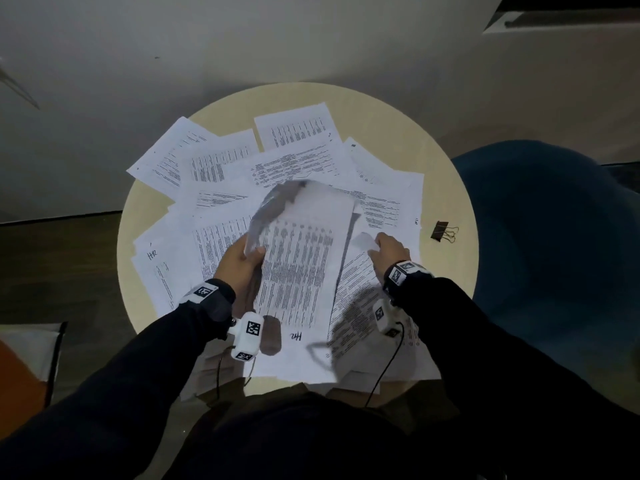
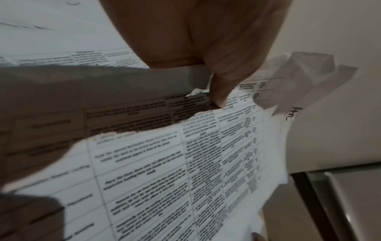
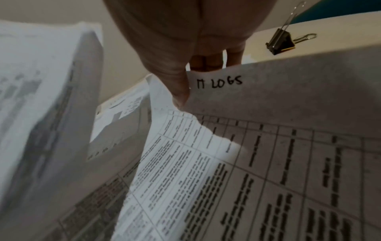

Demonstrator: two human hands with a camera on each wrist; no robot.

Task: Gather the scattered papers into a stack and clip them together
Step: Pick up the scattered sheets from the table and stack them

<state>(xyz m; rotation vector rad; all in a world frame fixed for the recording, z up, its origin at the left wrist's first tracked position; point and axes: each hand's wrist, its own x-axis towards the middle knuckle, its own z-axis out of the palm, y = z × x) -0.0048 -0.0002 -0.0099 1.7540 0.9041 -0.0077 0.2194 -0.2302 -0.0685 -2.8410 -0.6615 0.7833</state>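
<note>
Several printed sheets lie scattered over a round beige table. My left hand grips a lifted bundle of sheets by its left edge, thumb on top; the bundle's far end curls up. My right hand pinches the corner of another sheet marked "IT LOGS" between thumb and fingers, raising it off the pile. A black binder clip lies on bare table right of the papers, also in the right wrist view as the clip, just beyond my fingers.
A dark blue chair stands close at the table's right. Some sheets overhang the near table edge by my body. A white and orange object sits on the floor at the left. A pale wall rises behind the table.
</note>
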